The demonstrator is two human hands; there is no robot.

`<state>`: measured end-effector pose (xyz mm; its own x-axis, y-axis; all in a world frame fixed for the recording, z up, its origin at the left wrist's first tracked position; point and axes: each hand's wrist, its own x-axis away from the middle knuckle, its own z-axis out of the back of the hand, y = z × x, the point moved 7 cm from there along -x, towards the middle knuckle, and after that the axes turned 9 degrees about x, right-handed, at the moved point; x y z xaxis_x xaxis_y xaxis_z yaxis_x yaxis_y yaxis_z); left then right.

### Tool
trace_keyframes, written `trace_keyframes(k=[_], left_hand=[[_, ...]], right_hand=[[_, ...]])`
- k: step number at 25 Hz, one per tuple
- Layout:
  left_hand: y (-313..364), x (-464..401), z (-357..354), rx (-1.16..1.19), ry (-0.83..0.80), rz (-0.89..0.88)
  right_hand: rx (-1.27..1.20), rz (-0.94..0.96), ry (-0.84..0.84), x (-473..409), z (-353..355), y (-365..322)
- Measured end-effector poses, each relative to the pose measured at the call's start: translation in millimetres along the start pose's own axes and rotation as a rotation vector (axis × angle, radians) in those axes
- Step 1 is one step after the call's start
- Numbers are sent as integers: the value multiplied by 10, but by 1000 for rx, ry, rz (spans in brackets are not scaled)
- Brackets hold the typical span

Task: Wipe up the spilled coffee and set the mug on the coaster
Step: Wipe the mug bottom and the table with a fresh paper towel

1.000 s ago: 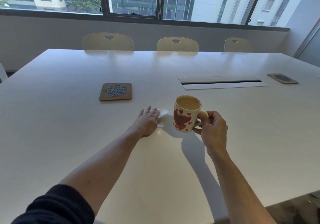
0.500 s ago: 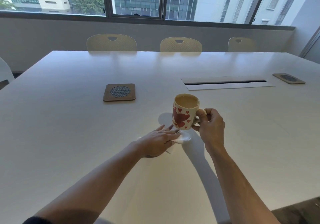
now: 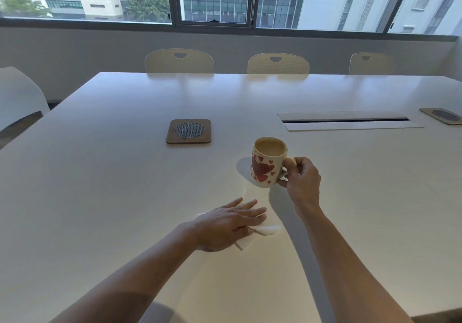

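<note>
- One head-worn view, looking forward and down across the table (image 3: 100,185) toward the windows.
- Close above both forearms; the hands sit mid-frame, chairs far beyond.

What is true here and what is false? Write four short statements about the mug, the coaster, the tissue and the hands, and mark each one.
1. The right hand holds the mug by its handle. True.
2. The mug stands on the nearest coaster. False: that coaster is bare and the mug is held up off the table.
3. The left hand lies flat on a white tissue. True.
4. The mug is empty. False: light brown coffee shows inside.
</note>
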<state>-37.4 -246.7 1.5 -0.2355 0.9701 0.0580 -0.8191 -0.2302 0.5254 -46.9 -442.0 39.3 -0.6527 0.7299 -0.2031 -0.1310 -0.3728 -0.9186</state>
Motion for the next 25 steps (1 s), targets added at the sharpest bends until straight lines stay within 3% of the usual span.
trace_keyframes(k=[15,22,25], left_hand=[[17,145,-1,6,142,16],[2,180,25,12,236,3],[-50,240,58,46,267,19]], right_hand=[[-43,-25,-56,-24,-159,81],[-76,-80,-164,26,-147,94],[92,-97,-30,199,-1,88]])
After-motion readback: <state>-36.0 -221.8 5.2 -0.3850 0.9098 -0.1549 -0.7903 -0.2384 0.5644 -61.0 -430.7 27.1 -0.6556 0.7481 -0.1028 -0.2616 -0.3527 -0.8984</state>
